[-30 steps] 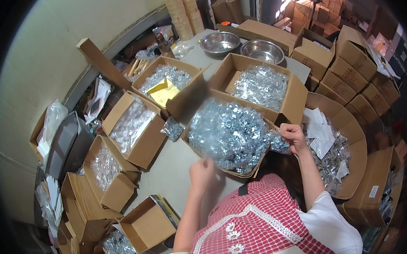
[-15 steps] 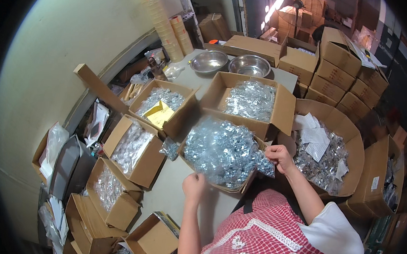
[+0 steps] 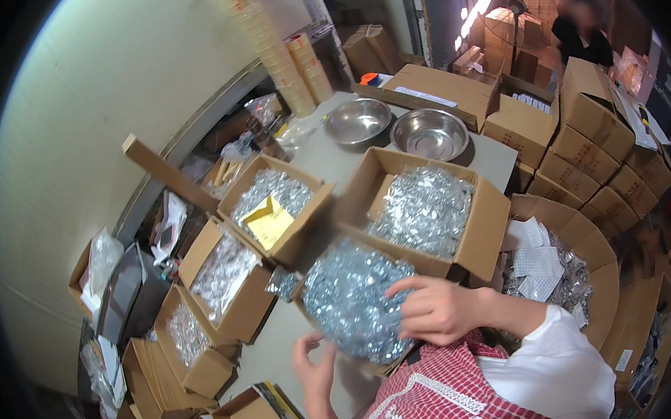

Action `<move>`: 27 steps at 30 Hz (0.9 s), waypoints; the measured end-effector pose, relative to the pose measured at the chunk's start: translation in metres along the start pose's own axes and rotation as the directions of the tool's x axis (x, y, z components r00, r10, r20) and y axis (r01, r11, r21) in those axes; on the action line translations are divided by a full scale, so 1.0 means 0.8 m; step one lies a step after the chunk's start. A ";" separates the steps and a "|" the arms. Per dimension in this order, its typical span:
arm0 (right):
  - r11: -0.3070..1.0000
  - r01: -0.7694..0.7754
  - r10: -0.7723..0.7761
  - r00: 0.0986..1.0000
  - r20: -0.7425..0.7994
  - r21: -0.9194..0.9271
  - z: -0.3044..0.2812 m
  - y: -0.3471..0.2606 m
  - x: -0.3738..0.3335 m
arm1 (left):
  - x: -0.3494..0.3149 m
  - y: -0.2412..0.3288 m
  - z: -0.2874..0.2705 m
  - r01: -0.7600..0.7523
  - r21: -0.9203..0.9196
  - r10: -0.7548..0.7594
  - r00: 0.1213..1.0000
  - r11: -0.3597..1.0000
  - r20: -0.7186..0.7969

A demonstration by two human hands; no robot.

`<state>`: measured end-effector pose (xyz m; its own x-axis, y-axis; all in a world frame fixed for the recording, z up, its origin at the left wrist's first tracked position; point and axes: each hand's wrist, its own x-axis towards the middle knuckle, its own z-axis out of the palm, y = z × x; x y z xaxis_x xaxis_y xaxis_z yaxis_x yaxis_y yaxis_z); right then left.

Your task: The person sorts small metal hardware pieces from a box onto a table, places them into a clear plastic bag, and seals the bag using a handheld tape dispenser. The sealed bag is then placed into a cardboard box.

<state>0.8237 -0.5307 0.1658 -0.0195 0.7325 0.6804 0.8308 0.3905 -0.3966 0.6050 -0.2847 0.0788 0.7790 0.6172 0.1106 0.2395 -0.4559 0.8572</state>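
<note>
In front of me a heap of small clear plastic packets with silvery pieces (image 3: 348, 285) rises over the rim of a cardboard box. My right hand (image 3: 441, 310) reaches across its right side, fingers apart and bent over the packets; whether the fingertips touch them I cannot tell. At the near left corner, beside the box, my left hand (image 3: 314, 368) holds nothing, its thumb and curled fingers spread. One loose packet (image 3: 282, 283) lies at the heap's left edge. Just behind stands an open carton (image 3: 493, 219) with more silvery packets inside.
Two steel bowls (image 3: 429, 133) sit at the table's far end. Open cartons (image 3: 238, 311) of packets line the left side. A large round-sided carton (image 3: 600, 270) with packets and paper slips stands right. Stacked boxes (image 3: 578, 156) and a person (image 3: 582, 29) are beyond.
My right hand has left the box's right corner, where it pinched packets, and moved left over the heap. My left hand has opened from a closed shape. A person has appeared at the back right.
</note>
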 end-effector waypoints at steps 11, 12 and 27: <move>0.903 0.223 -0.179 0.972 -0.149 0.366 0.018 0.068 0.048 | 0.001 0.087 0.071 0.370 -0.736 -0.095 0.917 0.567 0.387; 0.915 0.187 -0.138 0.978 -0.156 0.359 0.024 0.066 0.042 | -0.001 0.084 0.071 0.358 -0.738 -0.080 0.920 0.572 0.384; 0.985 -0.166 0.169 0.980 -0.107 0.043 -0.046 0.047 -0.014 | 0.109 0.135 0.102 -0.161 -0.385 0.365 0.753 0.909 0.547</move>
<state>0.8756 -0.5448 0.1657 0.1808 0.7244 0.6652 0.7979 0.2874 -0.5299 0.7460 -0.3329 0.1400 0.9913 -0.0520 0.1211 -0.1306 -0.2673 0.9547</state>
